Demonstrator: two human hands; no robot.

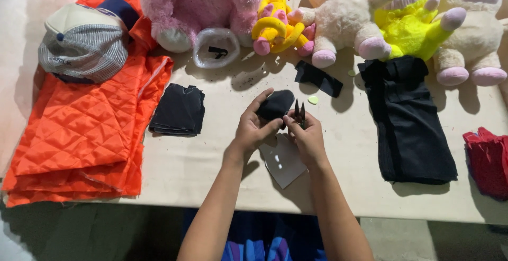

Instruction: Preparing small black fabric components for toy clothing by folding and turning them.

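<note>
We hold a black cloth piece [276,104] over the table [211,150]; it is small, dark and rounded like a soft pad, matte, with no seam we can make out. Our left hand [253,127] grasps it from below and beside, thumb and fingers wrapped on its lower edge. Our right hand [307,136] is clenched on small snips [299,112], whose two dark points stand up just right of the cloth piece, close to touching it. Below the cloth piece a grey card [284,161] lies flat on the table under our wrists. Left of the cloth piece sits a folded black stack [179,110], and further left an orange quilt [84,118] with a cap [82,41] on it. Right of it lies a long black fabric pile [407,118]. Beyond it stand plush toys [338,12] in a row.
</note>
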